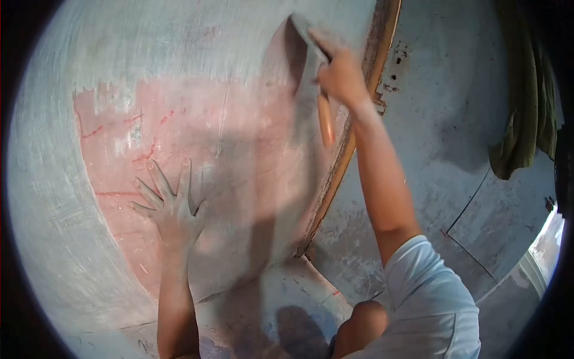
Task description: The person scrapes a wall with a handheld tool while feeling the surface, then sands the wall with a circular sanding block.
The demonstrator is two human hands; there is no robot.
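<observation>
My right hand (342, 75) is closed around a trowel (326, 119) near the top of the wall. Its orange-brown handle sticks out below my fist. The grey blade is tilted up and to the left at the wall, partly hidden by my fingers, and a dark shadow falls beside it. My left hand (179, 218) lies spread against the pink part of the wall (197, 131), holding nothing. Grey coating (149, 42) with streaky marks covers the wall above and to the left of the pink area, with a ragged border between them.
A worn wooden frame edge (338, 173) runs down the wall's right side. Beyond it is a grey-blue door-like panel (442, 102) with chipped spots. A dark green cloth (526, 107) hangs at the far right. My knee (362, 326) shows at the bottom.
</observation>
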